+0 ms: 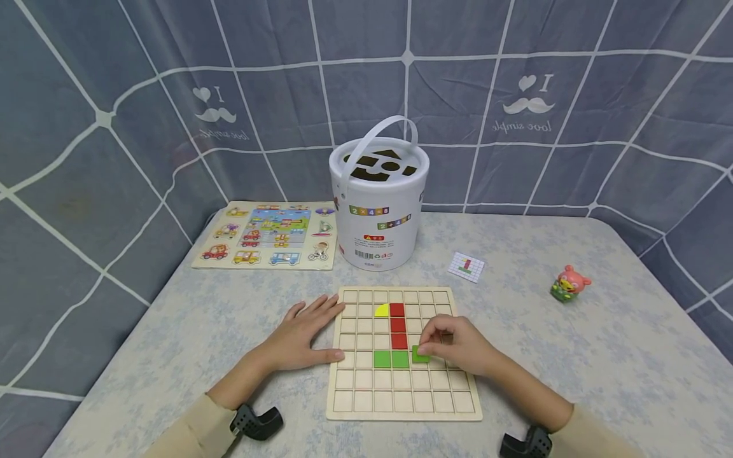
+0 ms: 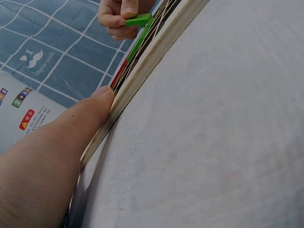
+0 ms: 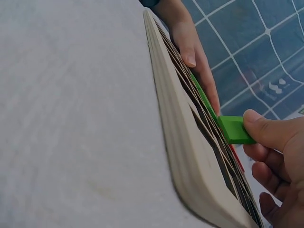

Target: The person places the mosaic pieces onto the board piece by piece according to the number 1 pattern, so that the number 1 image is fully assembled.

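Note:
A wooden grid board [image 1: 403, 402] lies on the table. Set in its cells are three red squares [image 1: 397, 325], a yellow quarter-circle piece [image 1: 382, 310] and two green squares [image 1: 382, 359] side by side. My right hand [image 1: 458, 343] pinches another green square tile [image 3: 233, 130] between thumb and fingers, tilted at the board just right of the green pair. My left hand [image 1: 303, 337] lies with its fingers spread at the board's left edge, the thumb [image 2: 100, 102] touching that edge.
Behind the board stands a white bucket [image 1: 378, 216] with shaped holes in its lid. A picture puzzle board [image 1: 263, 235] lies to its left. Toward the right are a small pattern card [image 1: 466, 266] and a pink and green bear figure [image 1: 569, 284].

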{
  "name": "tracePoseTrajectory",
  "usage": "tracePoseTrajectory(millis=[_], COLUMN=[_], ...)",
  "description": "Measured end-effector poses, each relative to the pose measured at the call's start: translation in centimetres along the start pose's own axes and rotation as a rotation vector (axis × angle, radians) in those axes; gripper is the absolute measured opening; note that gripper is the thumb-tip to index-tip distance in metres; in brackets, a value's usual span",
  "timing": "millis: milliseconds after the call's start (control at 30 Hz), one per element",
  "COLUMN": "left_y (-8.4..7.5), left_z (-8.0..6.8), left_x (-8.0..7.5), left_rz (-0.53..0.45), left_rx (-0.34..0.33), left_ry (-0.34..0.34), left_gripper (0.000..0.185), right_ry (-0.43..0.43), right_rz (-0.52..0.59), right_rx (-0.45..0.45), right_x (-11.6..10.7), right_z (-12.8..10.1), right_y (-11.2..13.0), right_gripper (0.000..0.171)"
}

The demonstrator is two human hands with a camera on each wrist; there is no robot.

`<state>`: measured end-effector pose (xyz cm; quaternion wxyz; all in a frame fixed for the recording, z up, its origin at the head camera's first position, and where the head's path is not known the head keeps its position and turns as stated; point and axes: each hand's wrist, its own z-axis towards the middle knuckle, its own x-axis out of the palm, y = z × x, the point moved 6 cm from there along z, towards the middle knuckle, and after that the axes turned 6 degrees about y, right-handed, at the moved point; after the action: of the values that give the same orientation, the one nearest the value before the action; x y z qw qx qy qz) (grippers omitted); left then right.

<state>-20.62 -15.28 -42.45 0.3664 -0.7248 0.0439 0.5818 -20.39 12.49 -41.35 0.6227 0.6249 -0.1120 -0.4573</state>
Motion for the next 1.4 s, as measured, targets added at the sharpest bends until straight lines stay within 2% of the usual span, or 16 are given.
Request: tracePoseTrajectory(millis=[333,767,1000,1400], left_y=[0.15,0.13,0.13,0.13], left_z=[0.07,0.07,0.04,0.1], left_x=[0.13,0.14,0.13,0.15], left_rz=[-0.001,0.004,0.003,0.007], left_rx=[-0.015,-0.01,-0.005,-0.004], left_ry=[0.011,0.004,0.0,-0.003], left_gripper=[0.09,0.09,0.089,0.089], right_ry=[0.001,0.033,0.034,0.067], right_rz=[-0.081,-0.084,-0.107,-0.102], right_rx=[-0.012,0.026,-0.023,-0.081], right_x=[0.31,0.41,0.47,0.61], right_z=[-0.08,-0.18,-0.05,0.06], right_y=[0.18,0.22,0.24,0.17], right_gripper=[0.01,0.015,0.005,0.005])
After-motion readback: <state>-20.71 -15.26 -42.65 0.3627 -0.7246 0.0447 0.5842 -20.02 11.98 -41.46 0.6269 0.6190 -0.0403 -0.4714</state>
